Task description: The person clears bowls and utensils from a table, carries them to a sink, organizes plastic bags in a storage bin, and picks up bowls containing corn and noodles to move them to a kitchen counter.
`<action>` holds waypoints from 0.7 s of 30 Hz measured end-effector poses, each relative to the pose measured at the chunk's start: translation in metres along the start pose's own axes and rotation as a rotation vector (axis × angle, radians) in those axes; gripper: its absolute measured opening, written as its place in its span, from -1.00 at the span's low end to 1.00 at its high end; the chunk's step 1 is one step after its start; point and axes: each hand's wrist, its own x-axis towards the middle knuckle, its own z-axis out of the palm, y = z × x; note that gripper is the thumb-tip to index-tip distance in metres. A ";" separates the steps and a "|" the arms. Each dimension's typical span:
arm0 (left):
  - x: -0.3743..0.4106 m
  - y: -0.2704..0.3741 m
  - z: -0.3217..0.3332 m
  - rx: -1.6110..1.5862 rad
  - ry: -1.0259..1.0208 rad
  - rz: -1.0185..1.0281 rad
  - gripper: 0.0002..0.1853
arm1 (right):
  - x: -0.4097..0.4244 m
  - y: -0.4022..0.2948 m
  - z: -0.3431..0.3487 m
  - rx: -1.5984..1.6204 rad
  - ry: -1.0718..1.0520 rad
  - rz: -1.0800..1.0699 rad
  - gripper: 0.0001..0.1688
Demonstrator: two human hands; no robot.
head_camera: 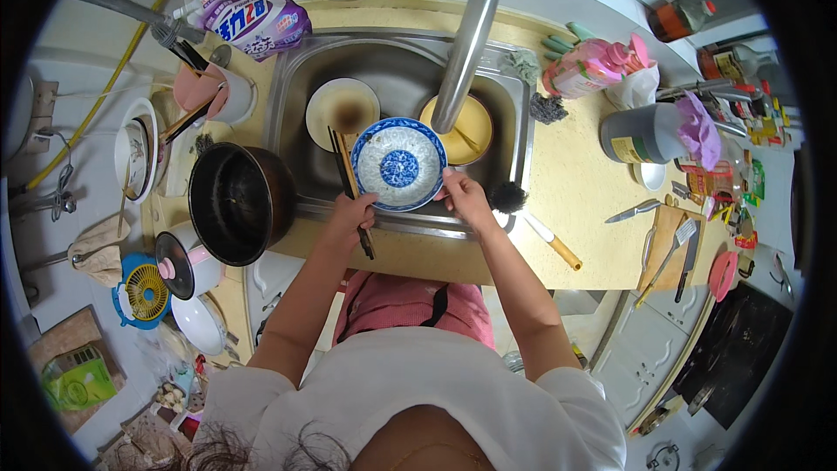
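Over the front of a steel sink [297,121] I hold a blue-and-white patterned plate [399,167], its inside facing up. Small dark food bits cling near its rim. My left hand [353,214] grips several dark and light chopsticks [346,170] and touches the plate's lower left edge. The right side of the rim is pinched in my right hand [463,195]. Behind the plate, in the basin, a white bowl [341,104] holds brownish liquid. A yellowish bowl [474,127] with a spoon-like utensil lies below the faucet [467,46], which partly hides it.
A large dark pot [232,203] stands left of the sink. On the right are a round black brush [508,197], a wooden-handled tool [552,242] and a knife [633,210]. Detergent bags [252,21], a pink bottle [582,69] and a steel-wool scourer [548,108] sit around the basin.
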 end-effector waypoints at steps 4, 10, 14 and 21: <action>-0.008 0.002 0.013 0.082 -0.101 -0.005 -0.89 | -0.026 0.005 0.009 0.026 -0.016 0.000 -0.50; -0.032 0.010 0.053 0.277 -0.263 0.013 -0.89 | -0.069 -0.002 -0.012 0.114 0.176 -0.088 -0.66; -0.037 0.006 0.110 0.406 -0.379 0.067 -0.77 | -0.100 -0.005 -0.057 0.240 0.258 -0.103 -0.77; -0.013 -0.021 0.188 0.892 -0.297 0.544 -0.54 | -0.109 0.004 -0.132 0.224 0.404 -0.165 -0.81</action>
